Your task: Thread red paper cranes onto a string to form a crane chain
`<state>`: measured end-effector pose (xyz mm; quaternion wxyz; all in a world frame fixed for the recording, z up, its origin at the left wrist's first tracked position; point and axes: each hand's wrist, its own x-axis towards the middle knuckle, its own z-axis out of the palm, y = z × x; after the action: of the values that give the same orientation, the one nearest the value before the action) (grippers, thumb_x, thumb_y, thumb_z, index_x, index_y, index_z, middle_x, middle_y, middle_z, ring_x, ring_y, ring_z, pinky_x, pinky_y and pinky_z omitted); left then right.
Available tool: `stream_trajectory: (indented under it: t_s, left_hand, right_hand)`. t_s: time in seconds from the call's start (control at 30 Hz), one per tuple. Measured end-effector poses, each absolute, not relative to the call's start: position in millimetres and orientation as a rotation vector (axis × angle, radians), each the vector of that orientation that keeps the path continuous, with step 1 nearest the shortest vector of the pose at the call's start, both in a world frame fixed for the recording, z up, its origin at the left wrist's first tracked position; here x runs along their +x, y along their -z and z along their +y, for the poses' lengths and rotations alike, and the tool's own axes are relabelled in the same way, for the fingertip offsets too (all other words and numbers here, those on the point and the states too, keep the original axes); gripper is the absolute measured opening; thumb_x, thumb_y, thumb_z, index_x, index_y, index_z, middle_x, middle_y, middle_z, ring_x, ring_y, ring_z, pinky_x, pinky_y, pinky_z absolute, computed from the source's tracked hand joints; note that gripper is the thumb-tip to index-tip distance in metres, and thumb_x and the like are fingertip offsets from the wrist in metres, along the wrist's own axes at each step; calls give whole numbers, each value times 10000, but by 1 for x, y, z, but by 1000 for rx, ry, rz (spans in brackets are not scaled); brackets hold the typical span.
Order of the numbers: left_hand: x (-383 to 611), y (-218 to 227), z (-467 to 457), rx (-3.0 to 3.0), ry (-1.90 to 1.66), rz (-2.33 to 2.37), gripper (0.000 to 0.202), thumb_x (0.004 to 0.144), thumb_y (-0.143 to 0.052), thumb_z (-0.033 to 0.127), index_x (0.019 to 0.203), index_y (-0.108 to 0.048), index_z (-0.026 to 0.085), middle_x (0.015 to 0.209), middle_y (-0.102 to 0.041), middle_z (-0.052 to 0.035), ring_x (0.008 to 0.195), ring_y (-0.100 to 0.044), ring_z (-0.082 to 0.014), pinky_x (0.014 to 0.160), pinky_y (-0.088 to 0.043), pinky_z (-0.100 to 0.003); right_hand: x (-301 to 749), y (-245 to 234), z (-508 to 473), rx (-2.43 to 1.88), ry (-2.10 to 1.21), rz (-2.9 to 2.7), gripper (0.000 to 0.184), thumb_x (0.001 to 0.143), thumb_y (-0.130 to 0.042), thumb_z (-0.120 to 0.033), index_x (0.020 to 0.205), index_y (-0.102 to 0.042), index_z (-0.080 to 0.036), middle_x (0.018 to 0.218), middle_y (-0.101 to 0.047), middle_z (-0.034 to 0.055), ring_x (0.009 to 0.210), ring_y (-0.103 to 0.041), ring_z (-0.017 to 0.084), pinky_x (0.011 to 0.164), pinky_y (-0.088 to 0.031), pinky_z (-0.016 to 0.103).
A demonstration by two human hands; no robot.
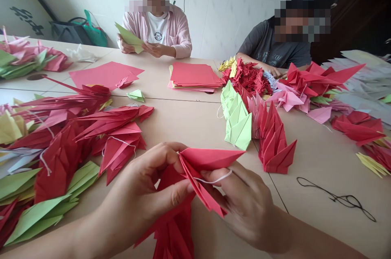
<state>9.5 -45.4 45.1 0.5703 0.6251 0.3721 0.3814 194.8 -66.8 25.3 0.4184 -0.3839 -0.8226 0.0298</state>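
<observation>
Left hand (143, 183) and right hand (249, 202) both pinching red folded paper (212, 159), right one maybe pinching that white string (220, 178) too.

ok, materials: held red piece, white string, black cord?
Red piece: matte paper, by its sharp folds. White string: probably textile thread, dull, curving softly. Black cord: loosely looped, so flexible; textile or elastic, too thin to tell, finish included.

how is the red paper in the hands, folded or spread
Folded: the red paper shows layered flaps and sharp creased edges between the left hand and right hand.
</observation>
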Motion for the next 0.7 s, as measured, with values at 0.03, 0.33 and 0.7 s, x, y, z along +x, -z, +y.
stream_trajectory:
  t_s: [0.03, 0.33, 0.7]
  left_hand:
    - [10, -45, -46, 1471, -905, 869, 194, 783, -707, 144, 721, -532, 200, 878, -679, 37, 759, -625, -111, 676, -502, -167]
    - [5, -42, -47, 1536, -832, 908, 166, 814, -667, 192, 793, -504, 219, 880, -647, 29, 763, -598, -124, 678, -512, -191]
    - [5, -42, -49, 1545, -778, 962, 108, 859, -622, 222, 933, -544, 235, 868, -615, 40, 756, -597, -109, 666, -513, -170]
  right_hand:
    - [195, -26, -67, -958, -80, -2065, 109, 920, -501, -136, 848, -568, -183, 775, -609, 21, 603, -573, 95, 531, -476, 178]
    - [194, -27, -67, -958, -20, -2052, 73, 915, -536, -154, 940, -602, -175, 759, -619, 23, 615, -597, 102, 549, -493, 179]
    - [192, -29, -69, -958, -64, -2094, 99, 906, -508, -112, 907, -572, -188, 849, -655, 48, 694, -646, 113, 615, -542, 176]
